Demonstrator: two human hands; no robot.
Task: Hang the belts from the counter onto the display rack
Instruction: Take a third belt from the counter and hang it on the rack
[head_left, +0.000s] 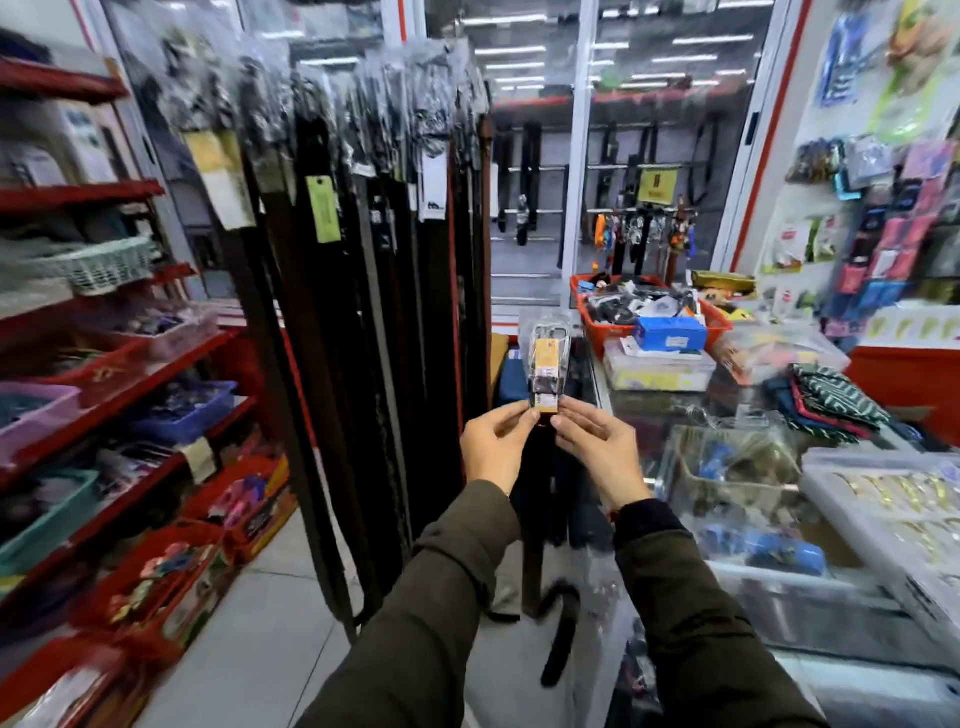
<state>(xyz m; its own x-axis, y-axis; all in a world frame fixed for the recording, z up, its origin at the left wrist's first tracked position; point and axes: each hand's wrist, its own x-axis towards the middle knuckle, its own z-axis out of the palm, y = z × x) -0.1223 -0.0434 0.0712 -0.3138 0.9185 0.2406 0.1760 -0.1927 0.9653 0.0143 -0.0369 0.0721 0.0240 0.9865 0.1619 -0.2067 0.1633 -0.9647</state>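
Mid-task, 1 belt (546, 374) in hand. We see the left hand (493, 447) and the right hand (597, 447) both raised in front of the chest, each pinching a side of the belt just below its plastic-wrapped buckle end and yellow tag; the strap hangs straight down between the sleeves toward the floor. The display rack (363, 208) stands just to the left, already crowded with dark belts hanging in clear wrappers, with tags showing. We judge those as stock in place, though we cannot tell which were hung during this job. The held belt is not yet on the rack: its top is well below the hooks and off to the right of them. On the glass counter (675, 410) at right we see a red basket (722, 325), boxes and folded cloth; whether more belts wait there is unclear through the blur. Remaining for this belt, in our reading: lift it, find a free hook, seat the hanger, then go back for any left.
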